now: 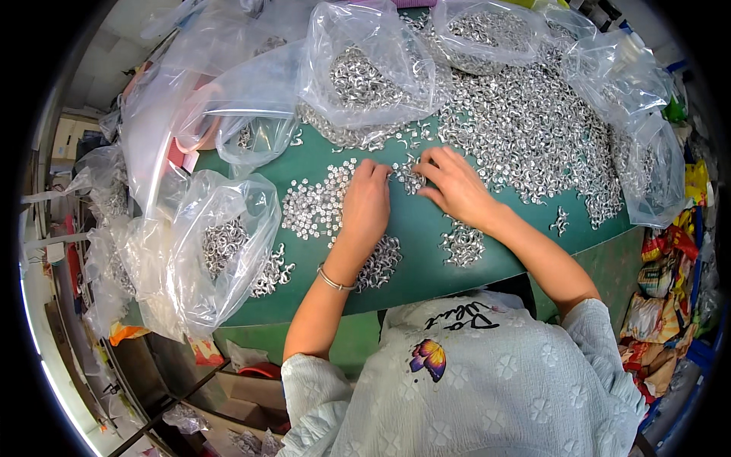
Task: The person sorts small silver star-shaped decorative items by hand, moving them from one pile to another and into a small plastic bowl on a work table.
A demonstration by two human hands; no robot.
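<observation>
Metal pieces (410, 180) are lying clustered on the green tabletop (422, 274), between the hands. Left hand (368, 199) is bending beside pale rounded pieces (312, 209) (its grip is facing away; closure and contents cannot be told). Right hand (453, 183) is curving beside the cluster, grip standing partly open.

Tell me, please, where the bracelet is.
In the head view, left of centre, the bracelet circles the left wrist, beside a silvery metal pile on the green table.

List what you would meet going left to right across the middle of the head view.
Open clear plastic bag → pale flower-shaped pieces → left hand → right hand → small cluster of metal pieces → colourful packets.
</observation>
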